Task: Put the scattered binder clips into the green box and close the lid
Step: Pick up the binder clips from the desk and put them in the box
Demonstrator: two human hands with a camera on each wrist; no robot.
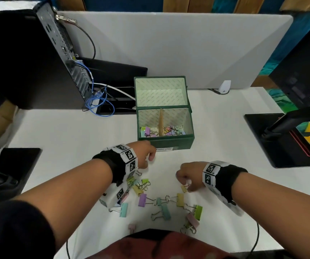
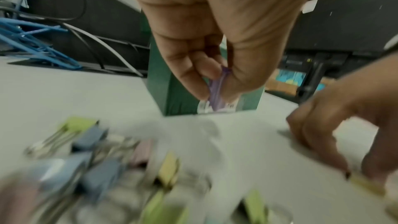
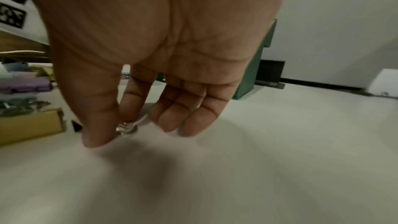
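Note:
The green box stands open mid-table, its lid upright behind it. Several pastel binder clips lie inside, on both sides of a brown divider. My left hand hovers by the box's front left corner and pinches a purple clip between thumb and fingers. My right hand is low over the table, its thumb and index finger pinching the wire handle of a small yellow clip. Several scattered clips lie on the table between my arms.
A computer tower with blue cables stands at the back left. A monitor stand sits on the right and a black base on the left. A grey partition closes off the back, with a small white device at its foot.

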